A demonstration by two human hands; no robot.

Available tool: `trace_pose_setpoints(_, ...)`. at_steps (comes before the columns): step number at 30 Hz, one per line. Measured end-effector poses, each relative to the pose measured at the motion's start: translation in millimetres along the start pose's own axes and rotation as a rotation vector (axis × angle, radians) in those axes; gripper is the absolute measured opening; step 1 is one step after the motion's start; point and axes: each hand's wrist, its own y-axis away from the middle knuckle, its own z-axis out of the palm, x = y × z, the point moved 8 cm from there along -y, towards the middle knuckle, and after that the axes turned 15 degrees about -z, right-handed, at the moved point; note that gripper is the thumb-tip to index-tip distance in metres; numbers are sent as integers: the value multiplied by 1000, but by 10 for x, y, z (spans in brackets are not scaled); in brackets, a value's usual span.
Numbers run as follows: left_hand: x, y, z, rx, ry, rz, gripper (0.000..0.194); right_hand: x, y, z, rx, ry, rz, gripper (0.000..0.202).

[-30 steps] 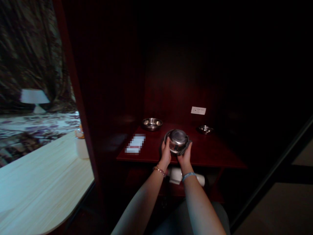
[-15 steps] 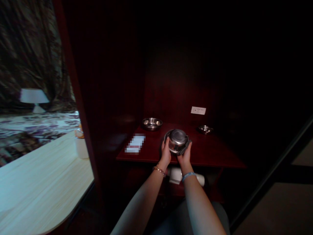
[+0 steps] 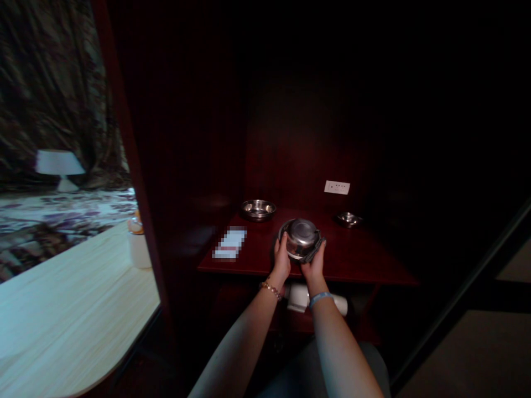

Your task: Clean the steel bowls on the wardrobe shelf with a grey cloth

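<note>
An upside-down metal bowl [image 3: 303, 231] is between my two hands, over the front of the dark red shelf [image 3: 357, 265]. My left hand [image 3: 281, 258] grips its left side, with the thumb against the metal. At the bowl's right edge, my right hand [image 3: 315, 262] holds it together with a dark grey object [image 3: 312, 251], perhaps a cloth. A wider metal rim shows beneath the bowl; whether it is a separate dish I cannot tell.
On the shelf are a metal bowl [image 3: 258, 210] at the back left, a small metal dish [image 3: 349, 219] at the right and a blurred-out white item [image 3: 230, 243]. White objects [image 3: 298, 297] lie below. A pale table [image 3: 74, 309] stands left, beyond the dark panel.
</note>
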Motion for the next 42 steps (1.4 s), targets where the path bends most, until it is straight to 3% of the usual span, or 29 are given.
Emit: trace_pose_setpoints(42,15,32,34,-16,21,-7,41,-16,24,1,40,-22,8,56)
